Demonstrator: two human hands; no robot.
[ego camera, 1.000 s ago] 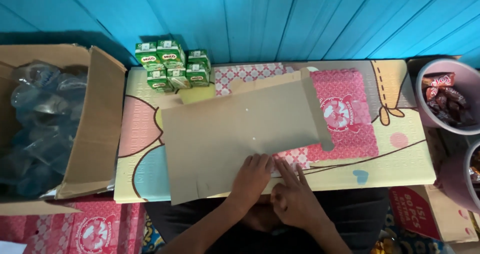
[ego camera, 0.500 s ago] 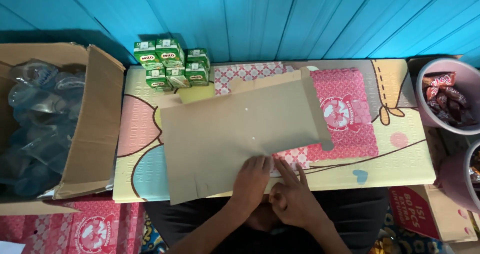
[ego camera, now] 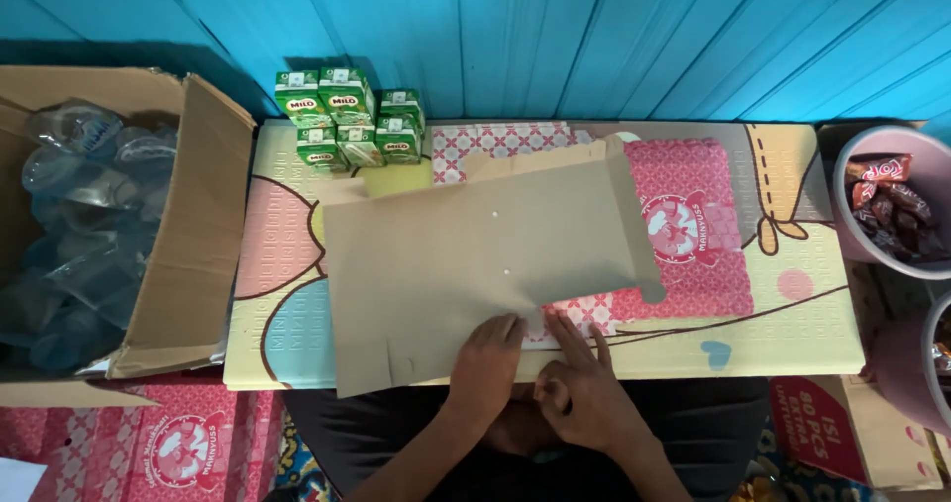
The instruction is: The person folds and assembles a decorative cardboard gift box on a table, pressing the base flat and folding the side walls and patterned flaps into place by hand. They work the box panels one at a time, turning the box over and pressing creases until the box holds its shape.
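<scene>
Cardboard box blank (ego camera: 475, 264), flat and unfolded, lies across the middle of the cartoon-print foam mat (ego camera: 792, 324), its near edge at the person's lap and its far flap reaching toward the green drink cartons (ego camera: 347, 116) stacked by the blue plank wall (ego camera: 594, 37). Left hand (ego camera: 487, 363) rests on the blank's near edge, fingers together and pressing flat on the cardboard, holding nothing. Right hand (ego camera: 584, 388) sits just beside it, first two fingers stretched out onto a white-and-pink patterned sheet (ego camera: 580, 314) peeking from under the blank, the other fingers curled in; it pinches nothing that I can see. Under the blank's right end lies a pink printed sheet (ego camera: 693, 225), partly covered. Off to the left, an open carton (ego camera: 188, 245) holds clear plastic water cups (ego camera: 79, 225); at the right edge, a pale tub (ego camera: 852, 245) shows dark wrapped snacks (ego camera: 892, 215). By my reading, it's early days: the blank is laid out and held down, but no side stands up, no flap is folded or tucked, so all the shaping of the box looks left to do.
</scene>
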